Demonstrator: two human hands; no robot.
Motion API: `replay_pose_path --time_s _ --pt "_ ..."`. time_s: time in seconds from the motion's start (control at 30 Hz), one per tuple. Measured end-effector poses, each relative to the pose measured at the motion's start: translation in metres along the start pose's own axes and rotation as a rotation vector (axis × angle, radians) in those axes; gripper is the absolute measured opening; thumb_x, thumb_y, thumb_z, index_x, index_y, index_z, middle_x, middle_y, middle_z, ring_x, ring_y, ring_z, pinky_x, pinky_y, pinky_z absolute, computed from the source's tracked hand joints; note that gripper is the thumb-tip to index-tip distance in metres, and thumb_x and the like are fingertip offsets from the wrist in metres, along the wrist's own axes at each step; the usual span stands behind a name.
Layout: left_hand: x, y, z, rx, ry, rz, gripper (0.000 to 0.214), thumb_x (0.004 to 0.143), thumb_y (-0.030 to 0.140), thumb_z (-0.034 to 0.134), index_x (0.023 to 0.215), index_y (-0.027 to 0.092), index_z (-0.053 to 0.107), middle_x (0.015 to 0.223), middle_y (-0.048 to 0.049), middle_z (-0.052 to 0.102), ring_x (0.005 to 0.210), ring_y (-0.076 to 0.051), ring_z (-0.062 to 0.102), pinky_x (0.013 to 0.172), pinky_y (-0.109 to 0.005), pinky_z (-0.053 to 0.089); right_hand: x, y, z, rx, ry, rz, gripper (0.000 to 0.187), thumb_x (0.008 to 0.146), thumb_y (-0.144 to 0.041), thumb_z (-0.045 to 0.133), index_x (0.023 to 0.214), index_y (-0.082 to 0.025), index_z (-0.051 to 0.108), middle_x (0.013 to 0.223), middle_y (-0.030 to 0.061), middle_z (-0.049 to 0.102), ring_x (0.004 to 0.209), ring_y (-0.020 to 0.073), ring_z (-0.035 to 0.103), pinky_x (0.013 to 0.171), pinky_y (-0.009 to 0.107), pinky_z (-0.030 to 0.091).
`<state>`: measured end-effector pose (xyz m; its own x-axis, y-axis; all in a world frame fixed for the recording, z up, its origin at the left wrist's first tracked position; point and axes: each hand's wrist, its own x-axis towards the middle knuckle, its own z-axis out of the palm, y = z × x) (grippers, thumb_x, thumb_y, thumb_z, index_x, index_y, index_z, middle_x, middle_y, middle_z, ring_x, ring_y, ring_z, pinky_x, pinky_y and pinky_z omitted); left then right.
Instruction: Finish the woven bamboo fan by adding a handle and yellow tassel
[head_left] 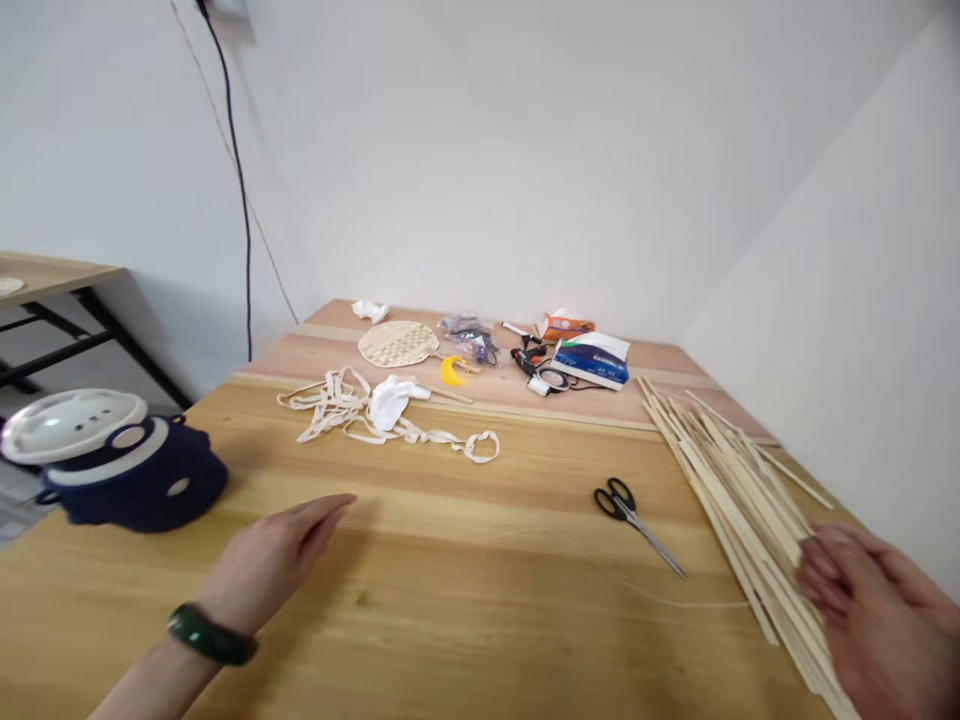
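- L hand (270,560): held open, nothing carried; fingers (326,508) kept straight & close together. Contact w/ worktop (465,525) can't be told. Dark green bangle (212,634) worn on wrist.
- R hand (874,610): kept at edge of bamboo strips (739,500), fingers curled against them; grip vs. light touch not determinable.
- Bamboo strips: loose fanned pile at R side of worktop, cut off by lower frame edge.
- Handling note: strips best squared gently, few at a time, to avoid scattering.
- Nearby: steel scissors (630,520), L of pile. Navy pot w/ white lid (127,482) at far L.
- Far end: white cloth tape (375,420), woven round fan (397,343), blue-and-white box (592,360).
- Hidden: strips under R hand. Small items by box unclear.
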<state>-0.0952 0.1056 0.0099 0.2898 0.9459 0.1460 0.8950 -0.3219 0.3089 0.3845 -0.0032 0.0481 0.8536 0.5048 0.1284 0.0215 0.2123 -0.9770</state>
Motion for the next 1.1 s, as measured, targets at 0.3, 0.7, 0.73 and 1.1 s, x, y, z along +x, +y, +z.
replay_pose_path --time_s 0.3,0.7,0.73,1.1 --pt "0.019 0.067 0.015 -0.812 0.015 0.013 0.036 0.084 0.05 0.057 0.103 0.026 0.076 0.096 -0.0056 0.078 0.086 -0.022 0.074 0.073 -0.03 0.06 -0.096 0.015 0.131 -0.04 -0.685 0.268 0.032 0.072 -0.047 0.074 0.081 -0.018 0.063 0.053 -0.0057 0.049 0.041 0.0055 0.038 0.038 0.018 0.026" --pt "0.041 0.12 0.062 -1.537 -0.258 -0.308 0.062 0.081 0.058 0.062 0.12 0.01 0.066 0.051 0.0038 0.056 0.046 -0.018 0.062 0.052 -0.033 0.054 -0.14 0.058 0.189 -0.08 -1.117 0.507 0.042 0.07 -0.057 0.068 0.071 -0.018 0.053 0.048 -0.0076 0.051 0.031 0.005 0.041 0.028 0.016 0.03" --pt "0.043 0.121 0.062 -1.563 -0.279 -0.285 0.066 0.081 0.059 0.063 0.125 0.01 0.062 0.049 0.0049 0.054 0.045 -0.018 0.061 0.052 -0.032 0.053 -0.138 0.057 0.19 -0.062 -1.119 0.499 0.042 0.072 -0.057 0.068 0.072 -0.018 0.053 0.048 -0.0072 0.052 0.031 0.0053 0.042 0.029 0.017 0.03" --pt "0.076 0.124 0.055 -1.31 -0.714 0.011 0.051 0.08 0.061 0.059 0.087 0.011 0.07 0.045 0.0069 0.044 0.039 -0.004 0.03 0.041 -0.019 0.022 -0.05 0.003 0.2 -0.073 -0.841 0.207 0.029 0.07 -0.042 0.074 0.081 -0.017 0.062 0.057 -0.0042 0.059 0.039 0.0045 0.041 0.034 0.015 0.026"
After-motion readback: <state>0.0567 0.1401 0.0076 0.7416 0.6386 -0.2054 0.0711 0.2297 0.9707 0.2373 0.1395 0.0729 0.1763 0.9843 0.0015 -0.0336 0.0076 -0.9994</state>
